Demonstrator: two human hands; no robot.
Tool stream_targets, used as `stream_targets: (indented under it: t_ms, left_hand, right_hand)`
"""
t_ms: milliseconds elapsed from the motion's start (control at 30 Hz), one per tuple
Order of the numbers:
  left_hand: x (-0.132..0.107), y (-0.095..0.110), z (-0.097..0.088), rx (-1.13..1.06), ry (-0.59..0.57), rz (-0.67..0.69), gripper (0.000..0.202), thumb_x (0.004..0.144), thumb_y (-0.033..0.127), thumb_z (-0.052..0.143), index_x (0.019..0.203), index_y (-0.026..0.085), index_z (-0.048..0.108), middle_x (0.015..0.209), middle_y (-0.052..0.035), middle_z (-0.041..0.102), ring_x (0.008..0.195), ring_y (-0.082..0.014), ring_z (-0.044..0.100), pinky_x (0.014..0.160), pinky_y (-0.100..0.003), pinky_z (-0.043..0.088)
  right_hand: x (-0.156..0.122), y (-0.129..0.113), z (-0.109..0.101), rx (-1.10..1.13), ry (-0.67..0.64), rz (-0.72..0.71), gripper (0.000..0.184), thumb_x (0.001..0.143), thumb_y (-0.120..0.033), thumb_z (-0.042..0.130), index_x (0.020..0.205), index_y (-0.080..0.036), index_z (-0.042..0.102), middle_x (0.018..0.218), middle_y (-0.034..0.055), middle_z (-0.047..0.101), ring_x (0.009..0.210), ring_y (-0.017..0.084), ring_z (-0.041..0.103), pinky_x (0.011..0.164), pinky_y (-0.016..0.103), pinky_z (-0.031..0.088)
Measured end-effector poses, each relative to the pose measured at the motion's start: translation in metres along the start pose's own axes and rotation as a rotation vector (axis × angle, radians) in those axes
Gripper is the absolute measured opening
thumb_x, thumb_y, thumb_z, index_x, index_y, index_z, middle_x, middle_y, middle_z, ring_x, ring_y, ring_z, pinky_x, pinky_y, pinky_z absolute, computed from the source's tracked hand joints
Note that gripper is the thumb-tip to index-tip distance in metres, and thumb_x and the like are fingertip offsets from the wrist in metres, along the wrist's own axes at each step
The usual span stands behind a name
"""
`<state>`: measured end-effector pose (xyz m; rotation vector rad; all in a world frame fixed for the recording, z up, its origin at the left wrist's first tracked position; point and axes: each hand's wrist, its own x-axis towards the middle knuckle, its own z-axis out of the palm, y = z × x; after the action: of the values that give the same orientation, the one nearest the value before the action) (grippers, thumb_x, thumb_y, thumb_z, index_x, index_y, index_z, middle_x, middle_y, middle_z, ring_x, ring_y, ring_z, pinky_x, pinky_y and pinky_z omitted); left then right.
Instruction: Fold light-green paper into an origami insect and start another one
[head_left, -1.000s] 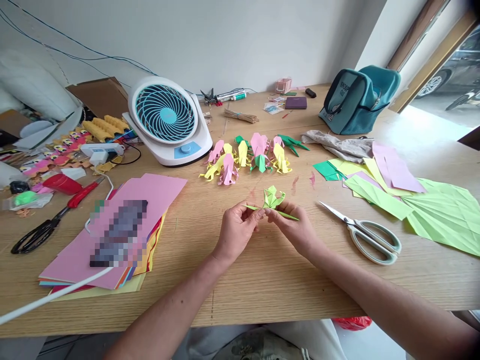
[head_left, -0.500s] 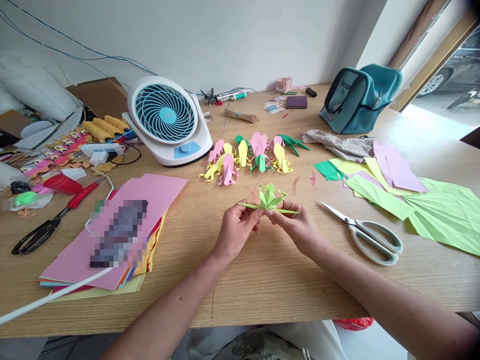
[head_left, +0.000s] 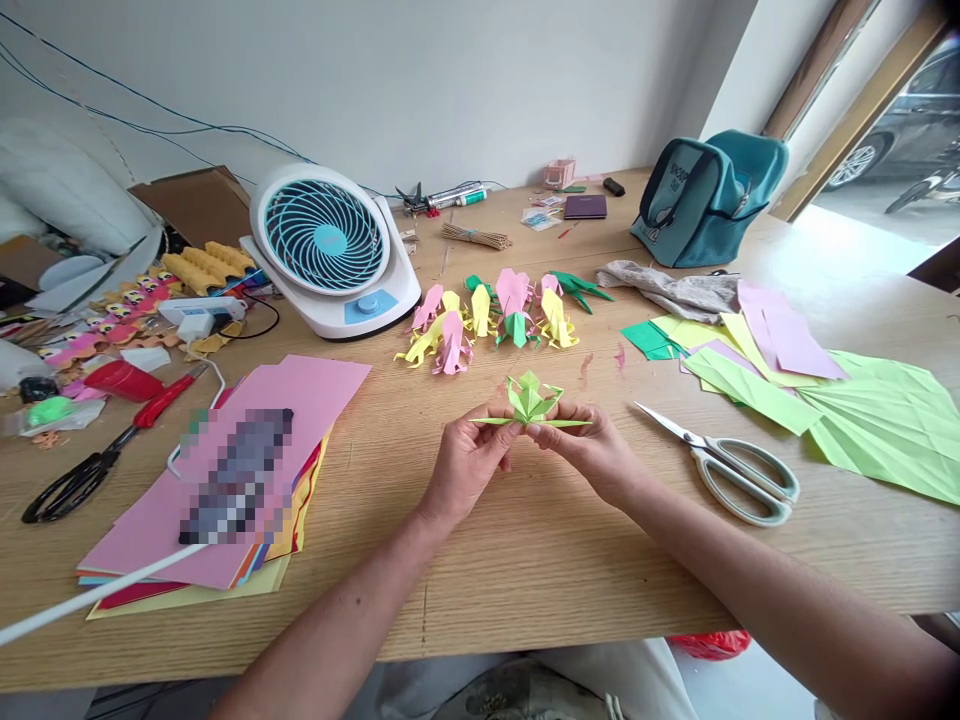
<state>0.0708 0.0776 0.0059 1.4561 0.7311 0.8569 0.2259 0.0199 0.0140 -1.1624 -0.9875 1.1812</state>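
Observation:
Pinched between both hands is a light green folded-paper figure [head_left: 531, 398], with pointed flaps rising at its centre and a thin spike out to each side. My left hand [head_left: 466, 460] grips its left part between thumb and fingers. On the other side, my right hand [head_left: 596, 450] is closed on its right part, and the two thumbs nearly meet at the bottom. Beyond them stands a cluster of finished-looking paper figures in pink, yellow and green, among them a pink one [head_left: 453, 343] and a yellow one [head_left: 556, 318]. White-handled scissors [head_left: 739, 470] lie right of my right hand.
A stack of coloured paper [head_left: 315, 385] lies at left with a blurred-out object on it, beside black-and-red long-nosed tool [head_left: 112, 450]. A white fan [head_left: 330, 250] stands behind. Green paper sheets [head_left: 892, 420], a grey cloth [head_left: 667, 285] and a teal bag [head_left: 705, 200] are at right.
The view has shifted slightly. Both hands still hold the green paper figure in nearly the same pose, its central flaps tilted a little differently.

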Motion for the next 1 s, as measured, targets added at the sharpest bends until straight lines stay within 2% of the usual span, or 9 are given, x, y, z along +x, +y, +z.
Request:
stream_targets:
  t_ms: [100,200,433,500,600,733,900,1000]
  left_hand:
    - [0.000,-0.002,-0.001,0.026,0.022,0.003,0.024,0.080,0.039,0.071,0.088,0.016,0.069,0.073,0.0003,0.063,0.053,-0.0077,0.049,0.045,-0.020,0.043]
    - [0.001,-0.002,-0.001,0.046,0.026,0.015,0.023,0.083,0.038,0.069,0.088,0.016,0.069,0.075,-0.0006,0.065,0.054,-0.0076,0.052,0.048,-0.020,0.044]
    - [0.001,0.002,0.001,-0.104,0.001,-0.062,0.025,0.079,0.036,0.073,0.078,0.013,0.064,0.066,0.0013,0.061,0.056,-0.0074,0.054,0.053,-0.019,0.046]
    - [0.002,0.003,0.000,-0.184,-0.046,-0.128,0.026,0.078,0.037,0.073,0.076,0.013,0.063,0.065,0.0011,0.059,0.057,-0.0075,0.054,0.052,-0.018,0.046]
    - [0.002,0.005,-0.003,-0.330,-0.102,-0.220,0.025,0.076,0.035,0.074,0.072,0.014,0.061,0.066,0.0016,0.057,0.056,-0.0065,0.050,0.049,-0.017,0.045]
    - [0.002,0.008,-0.006,-0.515,-0.174,-0.307,0.026,0.073,0.031,0.076,0.069,0.014,0.056,0.065,0.0033,0.052,0.052,-0.0039,0.042,0.045,-0.015,0.041]
    - [0.001,0.009,-0.008,-0.612,-0.374,-0.553,0.034,0.067,0.035,0.083,0.075,0.013,0.059,0.063,0.0047,0.046,0.049,-0.0021,0.038,0.039,-0.012,0.034]
    - [0.000,0.007,-0.009,-0.627,-0.463,-0.617,0.038,0.064,0.037,0.086,0.079,0.014,0.061,0.061,0.0051,0.046,0.047,-0.0019,0.037,0.037,-0.012,0.031]
  right_hand:
    - [0.001,0.000,0.000,-0.029,-0.015,-0.011,0.037,0.064,-0.052,0.080,0.069,-0.018,0.066,0.069,-0.0008,0.060,0.068,0.014,0.052,0.066,0.028,0.042]
    - [0.001,0.001,0.001,-0.003,0.005,0.007,0.038,0.060,-0.051,0.083,0.070,-0.018,0.067,0.069,-0.0010,0.060,0.066,0.014,0.051,0.065,0.028,0.041]
    - [0.000,0.007,0.002,0.029,-0.008,-0.017,0.039,0.066,-0.051,0.080,0.069,-0.018,0.059,0.062,-0.0035,0.053,0.059,0.011,0.044,0.056,0.026,0.034]
    - [-0.001,0.006,0.002,-0.011,-0.021,-0.023,0.038,0.069,-0.051,0.079,0.072,-0.019,0.058,0.065,-0.0027,0.055,0.060,0.012,0.047,0.058,0.026,0.037]
    - [-0.002,0.003,0.001,-0.058,-0.127,-0.096,0.032,0.076,-0.047,0.074,0.080,-0.020,0.058,0.078,-0.0004,0.059,0.072,0.015,0.056,0.068,0.028,0.045]
    - [0.001,0.002,-0.004,-0.054,-0.205,-0.224,0.027,0.082,-0.044,0.070,0.087,-0.022,0.056,0.083,-0.0005,0.056,0.075,0.014,0.054,0.071,0.027,0.046]
    - [0.001,-0.002,-0.010,-0.048,-0.321,-0.146,0.029,0.082,-0.049,0.069,0.085,-0.021,0.061,0.081,0.0009,0.058,0.078,0.016,0.056,0.073,0.031,0.047]
    - [-0.002,-0.006,-0.008,0.004,-0.381,-0.101,0.028,0.079,-0.046,0.073,0.085,-0.020,0.063,0.082,0.0010,0.062,0.078,0.016,0.059,0.076,0.031,0.048]
